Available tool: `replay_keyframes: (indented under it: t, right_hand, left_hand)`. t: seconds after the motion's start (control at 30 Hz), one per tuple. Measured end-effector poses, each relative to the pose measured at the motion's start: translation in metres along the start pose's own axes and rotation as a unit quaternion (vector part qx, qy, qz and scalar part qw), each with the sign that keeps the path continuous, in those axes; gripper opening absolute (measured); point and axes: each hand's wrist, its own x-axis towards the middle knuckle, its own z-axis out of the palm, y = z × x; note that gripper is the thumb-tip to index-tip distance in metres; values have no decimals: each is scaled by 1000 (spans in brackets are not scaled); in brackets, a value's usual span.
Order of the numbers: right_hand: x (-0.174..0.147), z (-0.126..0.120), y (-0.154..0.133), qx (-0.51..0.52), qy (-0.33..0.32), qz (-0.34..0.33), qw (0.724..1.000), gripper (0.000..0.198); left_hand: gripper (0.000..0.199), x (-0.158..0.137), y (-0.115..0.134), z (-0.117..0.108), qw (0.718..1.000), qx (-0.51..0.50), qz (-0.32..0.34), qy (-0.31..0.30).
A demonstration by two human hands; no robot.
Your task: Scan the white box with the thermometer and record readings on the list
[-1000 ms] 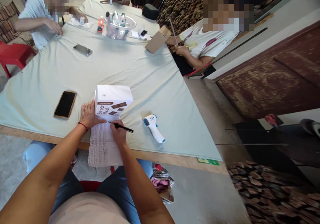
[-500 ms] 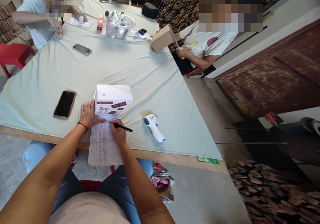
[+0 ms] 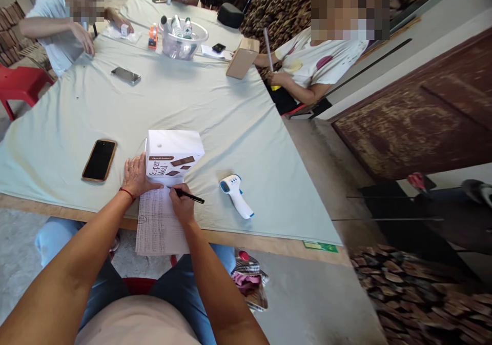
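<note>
My right hand is closed around a black pen, its tip at a sheet of paper covered in small writing. The sheet hangs over the table's near edge. My left hand lies with fingers spread at the left side of a white box printed "Super Meal", its thumb reaching across the paper. The box rests on the upper part of the paper. Right of my hands lies a white and blue infrared thermometer; to the left is a dark phone in a brown case.
A pale cloth covers the table. Farther back stand a basin of bottles, an orange item and another phone. A person at the right holds a cardboard box. Others sit at the far left and far end.
The pen tip has shifted very slightly right. The person at the right has tilted the cardboard box, and a strip in their other hand now stands apart from it. My left hand stays put.
</note>
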Motion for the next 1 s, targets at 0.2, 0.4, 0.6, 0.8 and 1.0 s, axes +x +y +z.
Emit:
replay_keyframes:
  t: [0.2,0.4,0.6,0.8,1.0]
  right_hand:
    - [-1,0,-3,-1,1,-5,1000,13]
    - [-1,0,-3,10,10,10,1000,12]
    - [-1,1,-5,9,18,10,1000,13]
    - [0,1,-6,16,21,8,1000,14]
    - [-1,1,-5,2,16,1,1000,12]
  left_hand:
    - [128,0,0,-1,1000,-3,-1,0]
    - [128,0,0,-1,1000,-9,4,5]
    - [129,0,1,-2,1000,-3,0,-1]
    - [128,0,2,-3,1000,-5,-4,-5]
    - [126,-1,1,-2,1000,-9,2,1]
